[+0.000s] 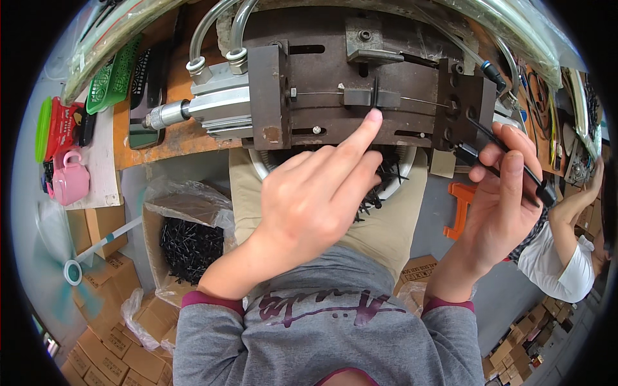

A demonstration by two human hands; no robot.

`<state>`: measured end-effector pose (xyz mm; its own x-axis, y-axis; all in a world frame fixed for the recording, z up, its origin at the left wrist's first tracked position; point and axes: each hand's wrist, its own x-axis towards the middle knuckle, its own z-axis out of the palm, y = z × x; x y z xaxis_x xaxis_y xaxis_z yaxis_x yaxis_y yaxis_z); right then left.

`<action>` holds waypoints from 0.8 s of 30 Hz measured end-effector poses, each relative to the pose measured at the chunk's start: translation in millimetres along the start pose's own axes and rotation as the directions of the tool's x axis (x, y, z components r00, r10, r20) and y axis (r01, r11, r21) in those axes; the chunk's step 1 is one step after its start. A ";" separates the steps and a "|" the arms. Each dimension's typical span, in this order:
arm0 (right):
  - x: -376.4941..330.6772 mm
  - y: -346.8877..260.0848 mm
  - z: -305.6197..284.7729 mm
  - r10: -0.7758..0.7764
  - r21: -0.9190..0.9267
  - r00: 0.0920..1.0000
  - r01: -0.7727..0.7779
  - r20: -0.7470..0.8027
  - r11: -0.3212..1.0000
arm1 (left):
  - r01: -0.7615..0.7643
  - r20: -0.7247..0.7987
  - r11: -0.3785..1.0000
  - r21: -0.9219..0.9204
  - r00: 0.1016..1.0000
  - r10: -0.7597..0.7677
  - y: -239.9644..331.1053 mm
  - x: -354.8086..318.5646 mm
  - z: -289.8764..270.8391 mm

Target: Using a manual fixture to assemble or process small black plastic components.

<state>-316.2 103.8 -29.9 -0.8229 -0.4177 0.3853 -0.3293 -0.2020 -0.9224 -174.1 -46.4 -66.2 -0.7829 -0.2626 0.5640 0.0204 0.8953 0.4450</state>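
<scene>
My left hand (pixel 315 193) reaches up to a dark metal press fixture (pixel 360 96) on the bench, its index fingertip touching a small black part (pixel 375 94) standing in the fixture's middle slot. The other fingers are curled and hold nothing that I can see. My right hand (pixel 505 186) is closed around a thin black rod-shaped tool (pixel 508 154) beside the fixture's right block. A white bowl (pixel 399 174) of small black parts rests on my lap under the fixture.
A silver pneumatic cylinder (pixel 206 109) with two hoses sits left of the fixture. A lined cardboard box (pixel 187 241) of black parts stands at my left. A pink cup (pixel 67 180) and green basket (pixel 116 77) lie far left. Another person (pixel 566 251) works at right.
</scene>
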 end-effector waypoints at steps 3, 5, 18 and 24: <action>-2.8 0.1 0.2 -0.037 -0.071 0.999 0.035 -0.030 0.997 | -0.020 0.023 0.988 0.155 1.000 0.017 0.4 6.5 4.3; -5.1 -0.8 1.0 -0.079 -0.142 0.996 0.073 -0.034 0.987 | -0.023 0.042 0.979 0.204 0.999 0.015 1.6 11.5 1.9; -3.0 13.1 39.8 -0.539 -0.530 0.697 0.713 0.472 0.458 | 0.077 0.070 0.840 -0.537 0.996 -0.047 9.9 26.9 -32.6; 10.2 20.3 31.8 -0.585 -0.485 0.722 0.687 0.370 0.541 | 0.033 -0.006 0.951 -0.308 0.999 -0.036 5.8 18.5 -35.3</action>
<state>-316.6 67.3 -43.7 -0.2297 -0.5112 0.8282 -0.9681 0.0329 -0.2483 -166.6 -58.7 -28.6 -0.7795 -0.2971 0.5515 0.1849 0.7320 0.6557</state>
